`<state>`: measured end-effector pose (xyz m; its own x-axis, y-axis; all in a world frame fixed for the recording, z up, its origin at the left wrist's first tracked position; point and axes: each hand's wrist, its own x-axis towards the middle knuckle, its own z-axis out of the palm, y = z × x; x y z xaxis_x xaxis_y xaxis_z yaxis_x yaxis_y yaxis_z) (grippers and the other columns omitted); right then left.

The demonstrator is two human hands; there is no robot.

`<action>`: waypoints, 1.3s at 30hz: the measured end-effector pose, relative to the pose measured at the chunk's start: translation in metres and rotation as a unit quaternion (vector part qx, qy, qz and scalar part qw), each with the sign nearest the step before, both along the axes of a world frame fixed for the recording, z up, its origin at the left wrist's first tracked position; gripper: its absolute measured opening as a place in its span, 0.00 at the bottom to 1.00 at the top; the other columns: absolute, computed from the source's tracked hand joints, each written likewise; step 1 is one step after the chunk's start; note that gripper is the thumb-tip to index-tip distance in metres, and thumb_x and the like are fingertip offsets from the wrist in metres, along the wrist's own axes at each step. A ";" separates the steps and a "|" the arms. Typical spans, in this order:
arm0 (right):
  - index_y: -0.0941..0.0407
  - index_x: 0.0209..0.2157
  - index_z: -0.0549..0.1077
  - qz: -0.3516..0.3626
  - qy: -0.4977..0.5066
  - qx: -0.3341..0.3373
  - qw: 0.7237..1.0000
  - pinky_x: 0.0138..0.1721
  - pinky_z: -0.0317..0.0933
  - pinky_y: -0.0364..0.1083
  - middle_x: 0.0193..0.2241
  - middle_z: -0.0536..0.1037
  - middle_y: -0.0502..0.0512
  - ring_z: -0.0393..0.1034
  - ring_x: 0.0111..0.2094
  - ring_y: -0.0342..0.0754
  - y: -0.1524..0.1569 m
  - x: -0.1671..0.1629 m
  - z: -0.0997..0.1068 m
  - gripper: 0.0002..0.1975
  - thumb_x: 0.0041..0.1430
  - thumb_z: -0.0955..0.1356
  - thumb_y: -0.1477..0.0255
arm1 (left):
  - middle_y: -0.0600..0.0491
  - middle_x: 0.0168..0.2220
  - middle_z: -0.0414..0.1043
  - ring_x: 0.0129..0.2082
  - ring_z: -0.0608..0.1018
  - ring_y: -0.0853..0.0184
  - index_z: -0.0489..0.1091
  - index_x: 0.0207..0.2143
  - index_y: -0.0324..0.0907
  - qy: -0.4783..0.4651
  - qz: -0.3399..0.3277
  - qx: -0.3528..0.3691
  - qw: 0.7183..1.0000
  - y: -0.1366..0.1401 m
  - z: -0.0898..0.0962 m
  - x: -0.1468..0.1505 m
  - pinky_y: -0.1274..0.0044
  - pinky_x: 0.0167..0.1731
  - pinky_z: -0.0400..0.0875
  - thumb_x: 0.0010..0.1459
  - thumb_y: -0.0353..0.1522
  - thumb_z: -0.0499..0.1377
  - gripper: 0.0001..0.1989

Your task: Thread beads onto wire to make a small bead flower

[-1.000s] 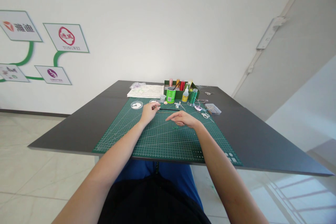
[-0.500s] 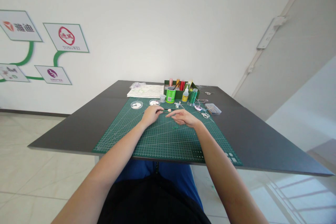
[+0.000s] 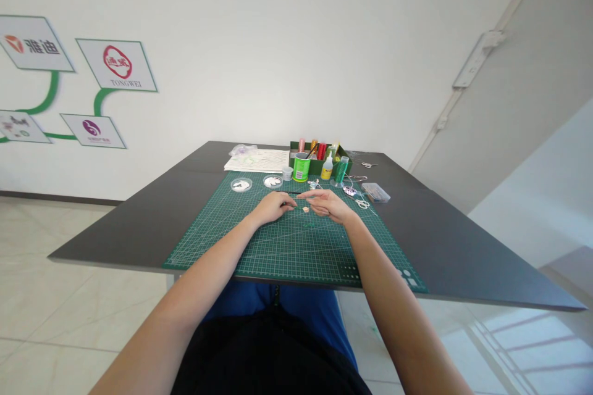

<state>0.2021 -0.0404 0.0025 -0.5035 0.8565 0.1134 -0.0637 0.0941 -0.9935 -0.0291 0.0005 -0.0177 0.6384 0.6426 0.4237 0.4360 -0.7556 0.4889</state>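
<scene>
A small pinkish piece (image 3: 306,210), too small to make out in kind, lies on the green cutting mat (image 3: 278,250) between my hands. My left hand (image 3: 274,207) rests on the mat to the left of it, palm down, fingers loosely bent and apart from the piece. From the right comes my right hand (image 3: 327,205), its index finger stretched out toward the left fingertips and its other fingers partly bent. Nothing can be made out in either hand. A thin dark stick (image 3: 291,192) lies just beyond the fingertips, partly hidden.
Two shallow dishes (image 3: 241,185) with white bits, a green can (image 3: 301,168) and a glue bottle (image 3: 327,168) stand behind my hands. Farther back are a green box (image 3: 315,168) of coloured rolls and white sheets (image 3: 257,161). Scissors (image 3: 362,203) and a clear case (image 3: 376,192) lie right.
The pinkish piece has come nearer to me and slightly right, away from the left fingertips. My left hand has shifted a little right and nearer, its fingers loosened. My right hand has barely moved.
</scene>
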 end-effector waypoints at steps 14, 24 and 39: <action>0.64 0.53 0.76 -0.017 0.018 -0.015 1.000 0.19 0.33 0.41 0.12 0.52 0.37 0.39 0.15 0.36 0.002 0.005 -0.001 0.24 0.57 0.73 0.66 | 0.49 0.36 0.81 0.34 0.79 0.66 0.81 0.39 0.40 0.007 -0.079 -0.079 0.994 -0.008 0.009 0.004 0.77 0.37 0.69 0.57 0.28 0.65 0.08; 0.63 0.53 0.74 -0.039 0.022 -0.020 0.999 0.18 0.32 0.41 0.12 0.51 0.36 0.39 0.14 0.36 0.006 0.006 -0.004 0.24 0.57 0.72 0.66 | 0.49 0.37 0.81 0.34 0.78 0.67 0.81 0.40 0.39 -0.007 -0.086 -0.096 0.992 -0.011 0.010 0.006 0.78 0.37 0.69 0.57 0.28 0.65 0.09; 0.65 0.55 0.72 -0.064 -0.045 -0.038 0.996 0.17 0.33 0.40 0.11 0.50 0.35 0.38 0.14 0.36 0.011 0.006 -0.011 0.27 0.57 0.71 0.66 | 0.49 0.36 0.80 0.35 0.79 0.66 0.80 0.37 0.39 -0.055 -0.085 -0.087 0.991 -0.013 0.010 0.008 0.77 0.38 0.70 0.57 0.30 0.65 0.06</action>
